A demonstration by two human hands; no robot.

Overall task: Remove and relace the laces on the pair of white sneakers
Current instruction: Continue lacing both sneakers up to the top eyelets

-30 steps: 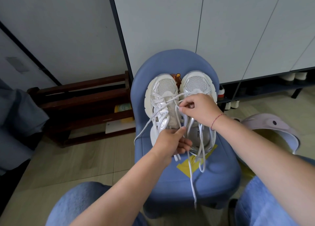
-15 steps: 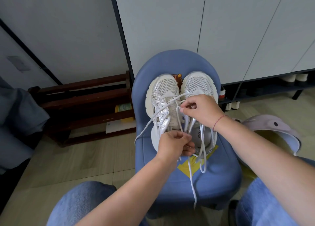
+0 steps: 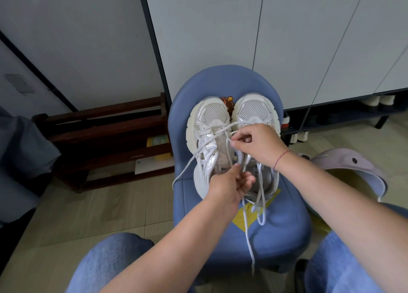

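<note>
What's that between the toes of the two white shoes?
A brown cartoon bear on the blue chair, seen in the head view.

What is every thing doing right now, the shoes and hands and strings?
Left shoe, on the chair, lace loose.
Right shoe, on the chair, laces hanging loose.
Left hand, pinching a lace.
Right hand, pinching a lace.
Lace end, dangling off the chair's front.

The left sneaker [image 3: 207, 124] and right sneaker [image 3: 254, 109] sit side by side on your blue chair [image 3: 276, 237], toes toward the cabinet [image 3: 209, 38]. Your right hand [image 3: 258, 147] pinches a lace [image 3: 248, 239] over them; your left hand [image 3: 227, 186] grips it nearer the heels. Which eyelets it threads is hard to tell.
</note>
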